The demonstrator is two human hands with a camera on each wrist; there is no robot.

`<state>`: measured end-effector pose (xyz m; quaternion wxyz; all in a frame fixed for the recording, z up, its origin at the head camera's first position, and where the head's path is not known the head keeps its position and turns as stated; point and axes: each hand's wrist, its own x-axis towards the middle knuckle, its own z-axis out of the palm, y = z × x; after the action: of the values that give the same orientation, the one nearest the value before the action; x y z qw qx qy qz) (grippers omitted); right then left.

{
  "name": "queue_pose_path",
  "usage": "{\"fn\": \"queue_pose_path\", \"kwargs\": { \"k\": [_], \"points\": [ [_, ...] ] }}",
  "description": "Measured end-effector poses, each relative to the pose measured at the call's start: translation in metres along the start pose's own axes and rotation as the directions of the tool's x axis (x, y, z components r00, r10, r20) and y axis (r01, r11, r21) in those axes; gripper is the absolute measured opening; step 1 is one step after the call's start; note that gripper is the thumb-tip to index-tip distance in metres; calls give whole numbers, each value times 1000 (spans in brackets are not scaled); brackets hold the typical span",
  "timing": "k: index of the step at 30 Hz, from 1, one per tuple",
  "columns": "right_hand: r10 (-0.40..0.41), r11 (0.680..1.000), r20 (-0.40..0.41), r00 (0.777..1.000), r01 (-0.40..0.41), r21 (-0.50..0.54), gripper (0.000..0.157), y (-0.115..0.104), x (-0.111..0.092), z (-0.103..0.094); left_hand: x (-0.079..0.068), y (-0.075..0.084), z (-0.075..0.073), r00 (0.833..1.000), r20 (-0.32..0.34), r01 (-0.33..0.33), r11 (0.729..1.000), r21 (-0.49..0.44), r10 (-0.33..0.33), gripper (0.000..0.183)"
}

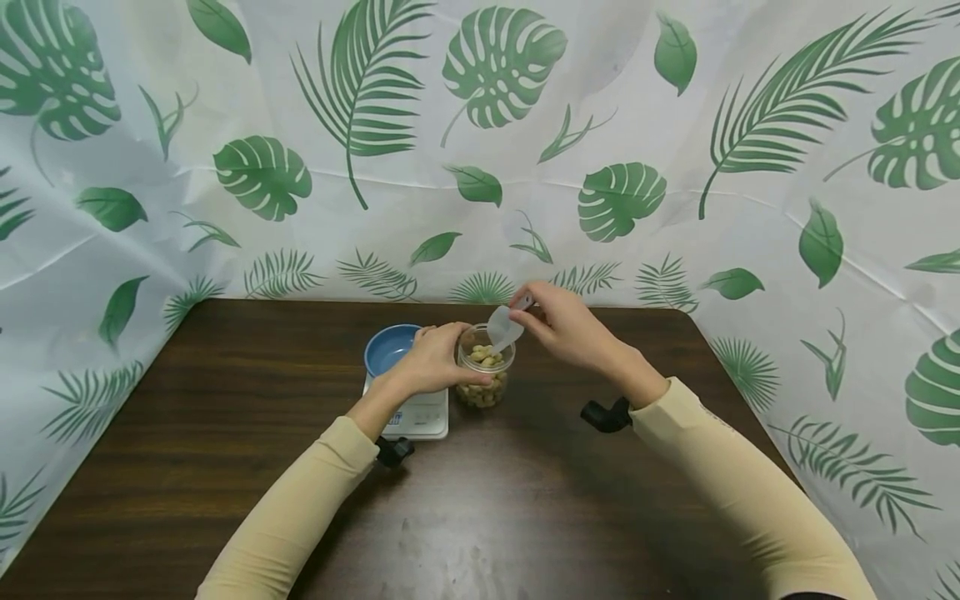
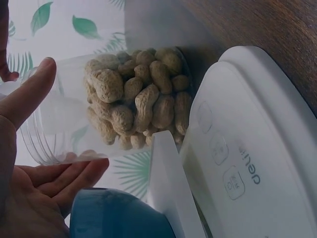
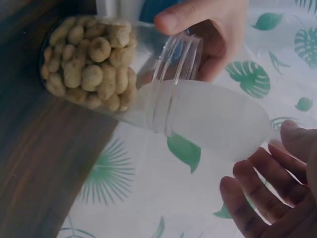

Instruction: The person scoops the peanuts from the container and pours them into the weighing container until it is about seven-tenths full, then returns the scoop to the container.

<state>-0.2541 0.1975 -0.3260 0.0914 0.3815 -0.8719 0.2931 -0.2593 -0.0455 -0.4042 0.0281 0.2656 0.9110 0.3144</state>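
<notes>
A clear plastic jar [image 2: 69, 94] stands on the table just right of the kitchen scale, partly filled with unshelled peanuts [image 2: 143, 99]. My left hand [image 1: 431, 360] holds the jar near its rim, thumb on one side and fingers on the other. From above and to the right, my right hand [image 1: 566, 325] pinches the handle of a translucent white scoop [image 1: 502, 327]. In the right wrist view, the front of the scoop [image 3: 218, 121] reaches inside the jar's mouth, above the peanuts. No peanuts can be made out on it.
A white kitchen scale [image 1: 423, 421] lies left of the jar, with a blue bowl [image 1: 384, 352] on its platform. Both are on a dark wooden table [image 1: 225, 433]. Behind the table's far edge hangs a leaf-patterned sheet [image 1: 405, 200].
</notes>
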Motion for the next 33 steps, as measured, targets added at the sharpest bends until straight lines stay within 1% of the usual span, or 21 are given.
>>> {"fn": "queue_pose_path", "kwargs": {
  "k": [5, 8, 15, 18, 21, 24, 30, 33],
  "points": [
    [-36, 997, 58, 998, 40, -69, 9, -4, 6, 2, 0, -1, 0, 1000, 0, -9, 1000, -21, 9, 88],
    [-53, 993, 82, 995, 61, -99, 8, -5, 8, 5, 0, -2, 0, 1000, 10, -7, 999, -50, 8, 90],
    [-16, 995, 135, 991, 29, -97, 9, -4, 12, 17, 1, -4, 1, 1000, 24, -4, 997, -79, 6, 92],
    [-16, 995, 156, 988, 32, -98, 11, -2, 13, 22, 0, -4, 1, 1000, 22, -8, 996, -85, 10, 91],
    [-28, 995, 154, 988, 42, -90, 10, 2, 13, 27, -1, -4, 2, 1000, 17, -16, 996, -90, 17, 89],
    [-34, 997, 135, 990, 43, -59, 10, 6, 12, 30, -1, -4, 2, 1000, 14, -21, 995, -96, 22, 88],
    [14, 999, 60, 998, -17, 49, 11, 10, 12, 30, -1, -4, 1, 1000, 8, -27, 994, -103, 28, 87],
    [35, 996, 49, 998, -39, 81, 12, 12, 11, 33, -1, -3, 2, 1000, 2, -28, 994, -105, 29, 85]
  ]
}}
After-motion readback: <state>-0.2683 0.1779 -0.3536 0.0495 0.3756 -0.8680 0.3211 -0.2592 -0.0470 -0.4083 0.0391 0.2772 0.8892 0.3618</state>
